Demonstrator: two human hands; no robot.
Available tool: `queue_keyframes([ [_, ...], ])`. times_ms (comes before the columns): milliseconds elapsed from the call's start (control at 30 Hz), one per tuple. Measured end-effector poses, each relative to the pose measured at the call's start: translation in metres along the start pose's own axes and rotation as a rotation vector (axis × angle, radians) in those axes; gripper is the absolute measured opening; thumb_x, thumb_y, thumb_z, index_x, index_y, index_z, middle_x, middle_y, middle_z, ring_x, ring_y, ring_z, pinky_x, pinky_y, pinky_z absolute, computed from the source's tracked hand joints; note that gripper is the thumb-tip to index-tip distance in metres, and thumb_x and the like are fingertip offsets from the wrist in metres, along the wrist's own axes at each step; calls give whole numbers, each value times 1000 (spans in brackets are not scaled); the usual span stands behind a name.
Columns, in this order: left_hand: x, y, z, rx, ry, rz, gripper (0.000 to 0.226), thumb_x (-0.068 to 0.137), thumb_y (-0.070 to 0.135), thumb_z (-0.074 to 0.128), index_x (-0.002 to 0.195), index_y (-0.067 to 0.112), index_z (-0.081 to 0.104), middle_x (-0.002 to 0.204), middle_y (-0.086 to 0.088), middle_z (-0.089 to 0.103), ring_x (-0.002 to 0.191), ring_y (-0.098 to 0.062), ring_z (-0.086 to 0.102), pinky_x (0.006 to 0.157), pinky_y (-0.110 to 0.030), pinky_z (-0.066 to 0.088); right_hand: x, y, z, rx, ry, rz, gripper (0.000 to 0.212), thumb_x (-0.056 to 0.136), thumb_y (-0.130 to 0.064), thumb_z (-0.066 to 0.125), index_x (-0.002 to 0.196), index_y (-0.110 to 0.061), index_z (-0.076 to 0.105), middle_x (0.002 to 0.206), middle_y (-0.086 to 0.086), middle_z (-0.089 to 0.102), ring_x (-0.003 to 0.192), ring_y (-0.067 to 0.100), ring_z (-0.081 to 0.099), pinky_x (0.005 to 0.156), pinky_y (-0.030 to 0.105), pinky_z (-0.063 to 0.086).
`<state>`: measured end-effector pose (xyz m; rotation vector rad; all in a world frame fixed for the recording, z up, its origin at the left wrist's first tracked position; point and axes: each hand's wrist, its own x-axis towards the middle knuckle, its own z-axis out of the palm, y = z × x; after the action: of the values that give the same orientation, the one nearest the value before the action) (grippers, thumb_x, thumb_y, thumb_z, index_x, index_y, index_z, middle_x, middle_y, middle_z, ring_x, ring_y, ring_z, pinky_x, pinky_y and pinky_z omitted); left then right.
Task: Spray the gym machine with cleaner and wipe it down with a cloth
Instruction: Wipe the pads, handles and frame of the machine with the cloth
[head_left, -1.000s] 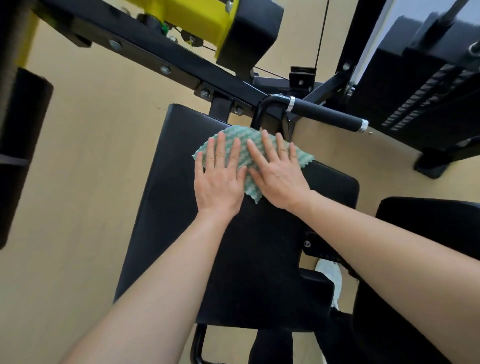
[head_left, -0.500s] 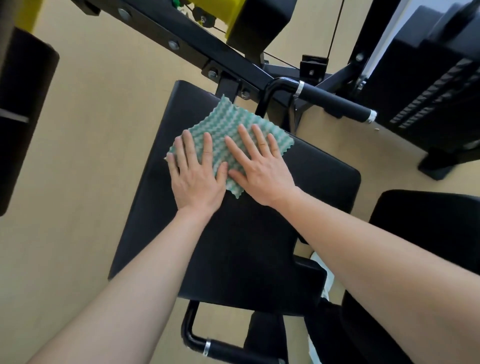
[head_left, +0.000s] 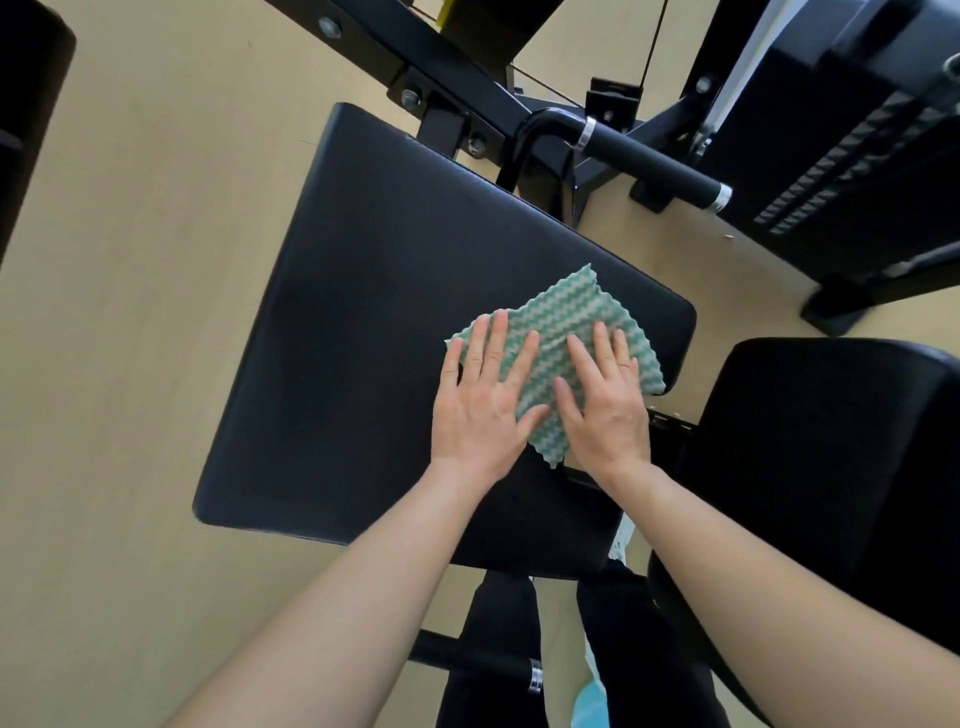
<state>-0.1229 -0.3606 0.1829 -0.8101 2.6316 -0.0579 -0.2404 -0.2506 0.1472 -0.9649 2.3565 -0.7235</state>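
Cloth (head_left: 563, 332) lies near the black seat pad's (head_left: 374, 291) right edge, above tan flooring (head_left: 130, 312); left hand (head_left: 480, 400) and right hand (head_left: 605, 405) press it, fingers spread flat.

black padded seat (head_left: 363, 312) carries a green wavy cloth (head_left: 566, 322).

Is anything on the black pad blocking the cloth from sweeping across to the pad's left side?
Nothing visible does. The left hand and right hand press flat on the green cloth near the right edge of the black pad; no object shows leftward.
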Motion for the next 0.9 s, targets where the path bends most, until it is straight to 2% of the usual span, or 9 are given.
queue_keyframes([
  [67, -6, -14, -1, -31, 12, -41, 87, 100, 74, 29, 165, 29, -5, 171, -11, -18, 158, -28, -17, 129, -50, 0, 8, -14, 3, -67, -31, -85, 59, 103, -32, 57, 158, -21, 39, 169, 10, 25, 158, 36, 12, 127, 56, 15],
  [167, -12, -44, -8, -40, 0, -123, 92, 96, 81, 25, 164, 31, -9, 171, -10, -21, 158, -28, -19, 129, -52, 0, 25, -41, 5, -129, 6, -261, 57, 99, -25, 63, 153, -19, 47, 163, 15, 38, 152, 45, 28, 121, 61, 28],
  [233, -13, -68, -17, -46, -23, -180, 96, 92, 85, 25, 163, 34, -14, 170, -8, -26, 157, -30, -22, 128, -55, -4, 41, -61, 7, -147, 23, -405, 55, 97, -20, 64, 150, -17, 51, 161, 15, 40, 148, 44, 36, 116, 57, 34],
  [333, -10, -98, -32, -80, -100, -255, 104, 87, 84, 39, 160, 40, -20, 167, -5, -33, 154, -36, -29, 123, -58, -14, 68, -83, 13, -156, -54, -597, 56, 100, -18, 56, 155, -17, 44, 166, 12, 31, 154, 39, 26, 124, 53, 26],
  [400, -8, -103, -37, -119, -134, -287, 109, 87, 80, 50, 160, 41, -21, 166, -5, -36, 152, -39, -31, 122, -59, -16, 79, -85, 17, -188, -112, -641, 59, 104, -23, 51, 160, -21, 34, 170, 9, 24, 158, 36, 16, 127, 54, 17],
  [600, -25, -82, -26, -146, -102, -263, 110, 88, 73, 57, 160, 40, -19, 166, -8, -34, 153, -42, -28, 122, -60, -14, 38, -53, 19, -220, -179, -492, 65, 108, -45, 41, 165, -32, 13, 174, 3, 3, 160, 31, -3, 129, 53, 3],
  [767, -79, -49, 1, -124, -84, -179, 107, 87, 75, 56, 163, 41, -11, 170, -8, -25, 155, -44, -20, 125, -64, -3, -48, -27, 34, -245, -236, -320, 68, 108, -48, 37, 165, -34, 2, 173, 2, -7, 159, 28, -11, 129, 50, -2],
  [900, -121, -29, 17, -115, -121, -158, 100, 89, 74, 51, 165, 36, -3, 171, -10, -19, 156, -44, -15, 125, -64, 3, -101, -19, 45, -245, -283, -257, 73, 107, -47, 45, 165, -35, 2, 173, 1, -8, 159, 28, -12, 129, 48, -4],
])
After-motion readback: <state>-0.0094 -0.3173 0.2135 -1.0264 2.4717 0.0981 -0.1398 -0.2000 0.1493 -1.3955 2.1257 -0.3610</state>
